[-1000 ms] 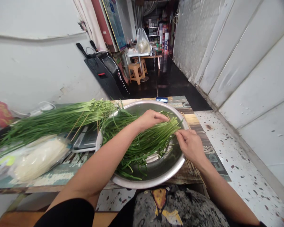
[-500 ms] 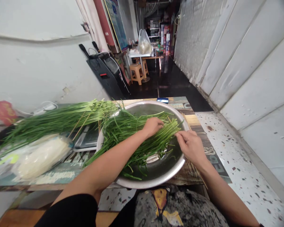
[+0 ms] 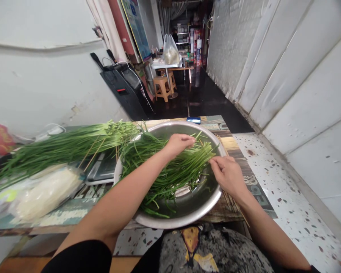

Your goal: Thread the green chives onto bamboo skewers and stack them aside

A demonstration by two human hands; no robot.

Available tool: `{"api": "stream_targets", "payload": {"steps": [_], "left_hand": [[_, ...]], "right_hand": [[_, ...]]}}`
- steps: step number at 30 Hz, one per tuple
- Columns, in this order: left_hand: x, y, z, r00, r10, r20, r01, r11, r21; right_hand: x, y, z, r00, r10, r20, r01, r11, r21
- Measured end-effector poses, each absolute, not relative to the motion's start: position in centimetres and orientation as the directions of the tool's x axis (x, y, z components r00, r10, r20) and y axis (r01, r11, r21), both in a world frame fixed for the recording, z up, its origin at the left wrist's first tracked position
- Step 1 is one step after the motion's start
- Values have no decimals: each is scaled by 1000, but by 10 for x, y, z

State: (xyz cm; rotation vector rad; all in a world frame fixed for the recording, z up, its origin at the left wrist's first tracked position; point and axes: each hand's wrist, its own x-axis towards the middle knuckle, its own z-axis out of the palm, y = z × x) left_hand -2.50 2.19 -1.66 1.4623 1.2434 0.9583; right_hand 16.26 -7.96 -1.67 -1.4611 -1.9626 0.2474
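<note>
Long green garlic chives (image 3: 170,170) lie in a wide steel basin (image 3: 184,222), their pale cut ends pointing right. Over the stems, my left hand (image 3: 179,145) is closed in a pinch, with a chive stem at its fingertips. My right hand (image 3: 229,172) is closed at the basin's right rim, thumb and finger pinched beside the cut ends. What it grips is mostly hidden; a thin tan tip like a bamboo skewer (image 3: 201,142) shows among the stems. Left of the basin, another heap of chives (image 3: 74,146) has sticks poking out of it.
Loose bamboo skewers (image 3: 230,201) lie right of the basin on the patterned table (image 3: 258,193). A dark tray (image 3: 104,168) and a plastic bag with something pale (image 3: 48,191) are at left. A small blue object (image 3: 193,120) sits behind the basin.
My left hand has lifted slightly up and left from the stems, its fingers now pinched together. My right hand stays almost where it was at the cut ends.
</note>
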Motion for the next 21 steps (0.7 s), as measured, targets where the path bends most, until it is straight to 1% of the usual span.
{"api": "stream_targets", "payload": {"steps": [4,10,21], "left_hand": [[-21,16,-12,200,980,-2,236,-47,971],[-17,11,-5,157,988,-6,246,-33,969],[-17,12,-7,106,994,13,253,-39,967]], "right_hand": [[162,-79,-16,-155,908,390,791,350,-501],[162,-79,-16,-152,903,402,791,356,-498],[162,-79,-17,-140,897,419,783,360,-508]]}}
